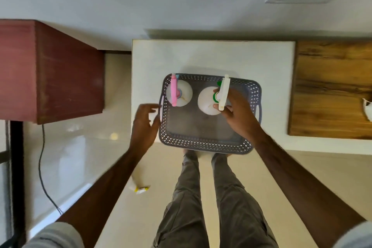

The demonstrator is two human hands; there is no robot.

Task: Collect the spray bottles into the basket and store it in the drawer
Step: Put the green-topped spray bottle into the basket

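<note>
Nearest to the camera are the person's two legs in grey-brown trousers and two bare forearms, which reach forward from grey sleeves. On the floor beside the left forearm lies one small white thing with a yellow part (138, 189); it is too blurred to say what it is.

The left hand (144, 125) is at the left side of the basket, palm turned to the basket wall. Its fingers are loosely curled and a little apart, and they hold nothing; the fingertips are very near the left handle, but I cannot tell if they touch it.

The right hand (238, 116) is above the right half of the basket, bent down at the wrist. Its thumb and fingers are closed around the white trigger head of the green-collared spray bottle (209, 100), which stands upright inside the basket.

There is one grey perforated basket (203, 144), with two handles, on the white table (211, 56). It contains two spray bottles: the second, the pink-headed spray bottle (181, 94), stands in the far left corner, apart from the first.

Further away, a dark red cabinet (50, 70) is at the left and a wooden surface (330, 90) at the right, touching the table's edge.
</note>
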